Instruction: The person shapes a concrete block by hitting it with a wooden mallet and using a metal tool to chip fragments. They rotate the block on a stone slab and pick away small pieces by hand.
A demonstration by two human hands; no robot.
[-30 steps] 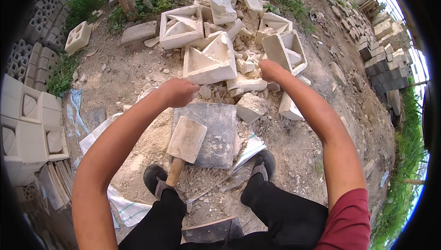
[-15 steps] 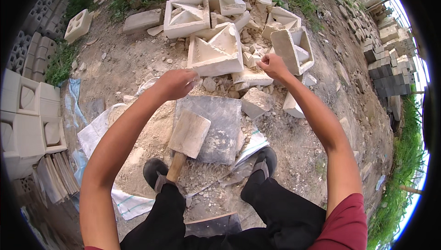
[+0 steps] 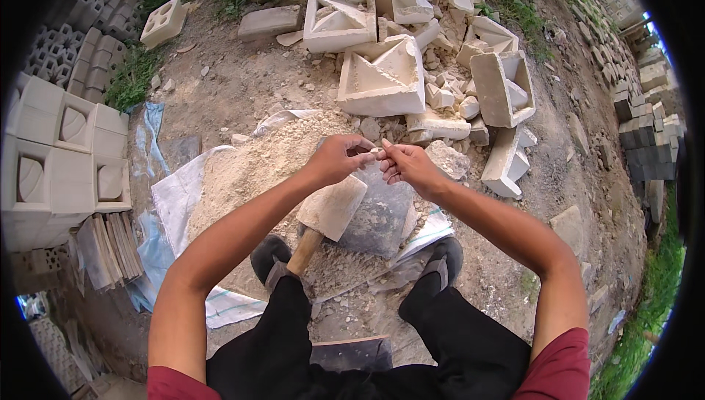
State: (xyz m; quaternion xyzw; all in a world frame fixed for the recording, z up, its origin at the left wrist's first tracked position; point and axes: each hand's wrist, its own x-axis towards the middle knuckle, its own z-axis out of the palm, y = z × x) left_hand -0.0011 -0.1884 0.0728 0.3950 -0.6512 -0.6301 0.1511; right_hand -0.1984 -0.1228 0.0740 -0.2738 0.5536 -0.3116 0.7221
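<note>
The two hands have come together since the earlier frame: the right hand (image 3: 411, 170) has left the edge of the rubble, and now its fingertips meet those of the left hand (image 3: 340, 159) above the far part of the dark slab (image 3: 374, 229). Both hands have their fingers curled, thumbs and forefingers pinched around what looks like a small pale piece (image 3: 377, 152); it is too small and too covered to tell which hand bears it. Neither hand is on the mallet (image 3: 333, 205), which rests with its head on the slab and its wooden handle pointing near and left, beside the left sandal (image 3: 273, 253). As for how far the work has come, a good deal of stone seems already broken fine: a broad heap of pale powder (image 3: 253, 154) lies left of the slab, spread over a white sack (image 3: 176, 187). Much seems left, though. Beyond the slab, small lumps (image 3: 444, 96) lie loose among larger broken blocks (image 3: 382, 80), several keeping their frame shape, and a rough chunk (image 3: 448, 159) sits just off the slab's far right side. The pinched piece itself appears uncrushed so far.
</note>
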